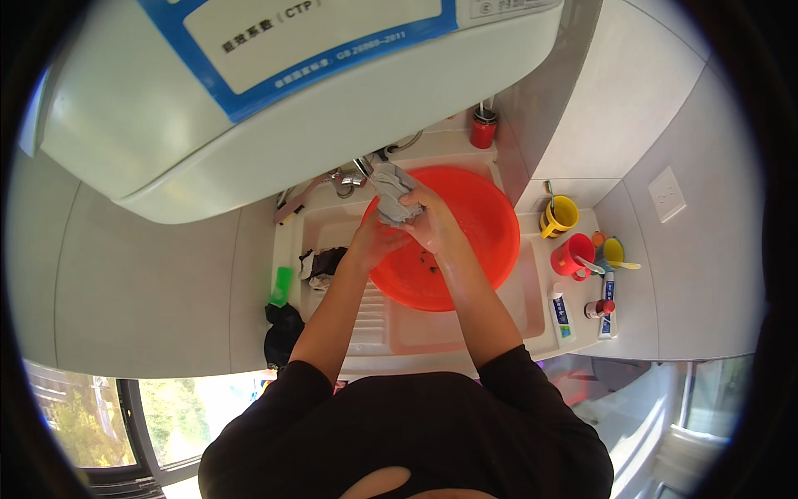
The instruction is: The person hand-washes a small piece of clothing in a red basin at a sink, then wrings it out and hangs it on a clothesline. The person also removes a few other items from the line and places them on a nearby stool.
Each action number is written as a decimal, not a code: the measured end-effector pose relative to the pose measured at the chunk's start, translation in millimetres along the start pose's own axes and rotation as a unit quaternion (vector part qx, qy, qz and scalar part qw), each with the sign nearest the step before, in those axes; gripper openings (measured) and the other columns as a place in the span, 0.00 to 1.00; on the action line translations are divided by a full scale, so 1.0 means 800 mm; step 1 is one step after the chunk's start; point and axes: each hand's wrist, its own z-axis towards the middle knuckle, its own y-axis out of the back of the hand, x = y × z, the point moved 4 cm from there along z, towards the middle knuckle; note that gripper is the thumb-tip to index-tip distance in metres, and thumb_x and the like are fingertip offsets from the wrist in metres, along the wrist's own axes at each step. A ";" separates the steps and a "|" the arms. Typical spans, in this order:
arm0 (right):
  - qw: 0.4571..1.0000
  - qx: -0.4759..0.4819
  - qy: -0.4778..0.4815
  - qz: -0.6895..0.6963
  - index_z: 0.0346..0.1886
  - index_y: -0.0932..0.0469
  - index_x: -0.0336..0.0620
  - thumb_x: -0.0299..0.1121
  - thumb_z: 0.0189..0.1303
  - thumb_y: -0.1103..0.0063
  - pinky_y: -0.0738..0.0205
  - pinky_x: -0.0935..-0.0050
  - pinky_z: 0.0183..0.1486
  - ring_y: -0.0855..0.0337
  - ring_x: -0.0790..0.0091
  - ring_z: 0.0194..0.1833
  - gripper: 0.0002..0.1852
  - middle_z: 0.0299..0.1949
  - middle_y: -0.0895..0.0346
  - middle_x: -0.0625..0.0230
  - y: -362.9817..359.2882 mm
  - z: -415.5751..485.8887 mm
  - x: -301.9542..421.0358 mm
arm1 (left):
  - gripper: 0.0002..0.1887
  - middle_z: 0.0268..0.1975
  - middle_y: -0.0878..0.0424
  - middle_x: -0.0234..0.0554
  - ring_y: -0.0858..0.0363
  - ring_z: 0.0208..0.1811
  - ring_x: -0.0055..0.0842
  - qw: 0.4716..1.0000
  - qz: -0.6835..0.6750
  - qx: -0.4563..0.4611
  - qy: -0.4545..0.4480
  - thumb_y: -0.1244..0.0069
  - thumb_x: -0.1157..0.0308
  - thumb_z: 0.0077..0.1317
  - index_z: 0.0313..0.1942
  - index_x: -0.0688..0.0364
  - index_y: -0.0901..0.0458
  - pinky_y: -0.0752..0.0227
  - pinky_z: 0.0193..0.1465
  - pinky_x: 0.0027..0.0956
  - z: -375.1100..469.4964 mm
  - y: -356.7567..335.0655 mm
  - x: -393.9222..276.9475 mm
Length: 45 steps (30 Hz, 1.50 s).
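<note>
My right hand (429, 219) grips a bunched grey cloth (394, 190), thumb across its front, right by the spout of a chrome faucet (363, 166). Just below the cloth is my left hand (376, 240), its fingers stretched toward my right hand and apart. Whether its fingertips touch the cloth is hard to see. Both hands are over a large red plastic basin (483, 249), which sits in a white sink with a ribbed washboard (368, 315). Several small dark bits (429, 262) lie in the bottom of the basin.
A white water heater (349, 125) overhangs the sink. Dark and white fabric (323, 265) lies on the left, near a green object (281, 285) and black cloth (283, 334). A yellow mug (559, 215), red mug (570, 254) and toothpaste tube (561, 318) stand right. A red jar (483, 131) is behind.
</note>
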 end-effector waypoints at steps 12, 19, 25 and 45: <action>0.988 -0.086 -0.040 -0.122 0.63 0.26 0.32 0.31 0.55 0.42 0.22 0.68 0.54 0.16 0.65 0.51 0.29 0.53 0.18 0.59 0.030 0.005 0.000 | 0.27 0.59 0.20 0.40 0.21 0.60 0.36 0.980 -0.082 0.178 -0.017 0.54 0.47 0.75 0.65 0.56 0.28 0.25 0.61 0.44 -0.004 -0.025 -0.056; 0.967 -0.190 -0.016 -0.171 0.65 0.27 0.43 0.29 0.55 0.40 0.21 0.62 0.52 0.19 0.66 0.50 0.30 0.51 0.19 0.63 0.081 -0.005 0.014 | 0.17 0.53 0.18 0.38 0.18 0.55 0.32 0.992 0.087 0.044 -0.086 0.41 0.63 0.70 0.55 0.58 0.23 0.21 0.53 0.42 -0.009 -0.006 -0.107; 0.906 -0.405 -0.126 -0.006 0.65 0.30 0.47 0.42 0.64 0.37 0.22 0.56 0.50 0.23 0.62 0.49 0.27 0.49 0.24 0.64 0.119 -0.007 -0.070 | 0.11 0.39 0.15 0.35 0.15 0.40 0.25 0.950 0.235 -0.047 -0.199 0.38 0.63 0.67 0.41 0.60 0.18 0.22 0.40 0.35 -0.006 -0.043 -0.141; 0.959 -0.054 -0.011 0.277 0.48 0.24 0.48 0.55 0.76 0.59 0.22 0.63 0.40 0.18 0.63 0.42 0.22 0.39 0.19 0.68 0.095 0.032 -0.139 | 0.19 0.24 0.18 0.59 0.16 0.28 0.54 0.636 0.635 -0.229 -0.375 0.46 0.55 0.66 0.27 0.64 0.16 0.24 0.32 0.51 -0.054 -0.101 -0.041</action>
